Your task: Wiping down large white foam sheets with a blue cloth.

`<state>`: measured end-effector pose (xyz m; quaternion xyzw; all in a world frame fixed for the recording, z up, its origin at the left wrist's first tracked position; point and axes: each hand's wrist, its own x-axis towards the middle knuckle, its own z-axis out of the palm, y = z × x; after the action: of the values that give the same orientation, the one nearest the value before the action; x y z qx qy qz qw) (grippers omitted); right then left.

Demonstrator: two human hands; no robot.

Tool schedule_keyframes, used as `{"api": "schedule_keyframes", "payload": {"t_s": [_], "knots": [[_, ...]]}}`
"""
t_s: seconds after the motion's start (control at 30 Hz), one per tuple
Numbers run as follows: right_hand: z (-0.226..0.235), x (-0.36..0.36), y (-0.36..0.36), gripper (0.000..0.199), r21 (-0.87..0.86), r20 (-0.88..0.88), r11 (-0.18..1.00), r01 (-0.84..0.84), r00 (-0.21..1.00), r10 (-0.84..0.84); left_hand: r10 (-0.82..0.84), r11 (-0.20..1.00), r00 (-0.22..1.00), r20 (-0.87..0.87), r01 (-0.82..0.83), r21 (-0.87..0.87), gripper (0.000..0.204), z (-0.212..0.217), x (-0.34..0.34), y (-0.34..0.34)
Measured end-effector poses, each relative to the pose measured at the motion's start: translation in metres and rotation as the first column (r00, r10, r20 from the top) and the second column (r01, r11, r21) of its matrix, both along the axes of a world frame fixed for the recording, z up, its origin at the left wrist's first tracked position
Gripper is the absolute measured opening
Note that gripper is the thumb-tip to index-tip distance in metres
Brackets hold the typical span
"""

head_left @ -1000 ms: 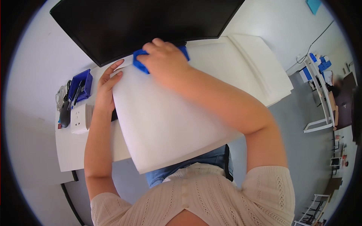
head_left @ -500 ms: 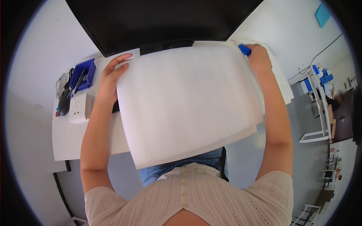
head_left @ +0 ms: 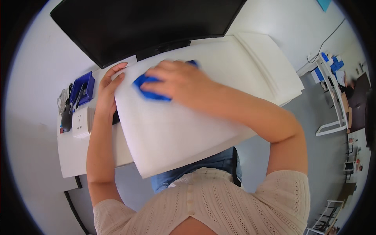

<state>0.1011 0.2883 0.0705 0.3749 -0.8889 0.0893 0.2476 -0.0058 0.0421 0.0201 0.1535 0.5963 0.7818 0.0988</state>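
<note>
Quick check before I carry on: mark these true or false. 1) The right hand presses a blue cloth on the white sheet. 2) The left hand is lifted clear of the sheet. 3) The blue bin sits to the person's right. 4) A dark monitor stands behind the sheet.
1) True: the right hand lies flat on the blue cloth on the white sheet.
2) False: the left hand holds the sheet's left edge.
3) False: the blue bin sits on the left, beside a white power strip.
4) True: the dark monitor stands behind it.
</note>
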Motion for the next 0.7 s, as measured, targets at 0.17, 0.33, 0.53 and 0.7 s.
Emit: {"api": "schedule_keyframes", "payload": {"t_s": [0.17,0.33,0.53,0.7], "knots": [[-0.007,0.002,0.108,0.048,0.009,0.042,0.864,0.503,0.863,-0.503,-0.005,1.000,1.000,-0.009,0.005,-0.027,0.032,0.001,0.000,-0.002],[-0.003,0.003,0.230,0.056,0.111,0.176,0.563,0.819,0.541,-0.822,-0.071,0.997,0.997,0.002,0.071,0.014,0.032,-0.001,-0.008,-0.003],[0.023,-0.022,0.191,0.051,-0.207,0.096,0.783,0.587,0.808,-0.581,0.022,0.999,1.000,-0.005,-0.022,-0.035,0.031,-0.001,-0.002,-0.001],[-0.001,-0.049,0.172,0.061,-0.182,0.080,0.838,0.514,0.857,-0.509,0.070,0.997,0.997,-0.021,-0.071,-0.026,0.029,-0.002,0.000,0.004]]}}
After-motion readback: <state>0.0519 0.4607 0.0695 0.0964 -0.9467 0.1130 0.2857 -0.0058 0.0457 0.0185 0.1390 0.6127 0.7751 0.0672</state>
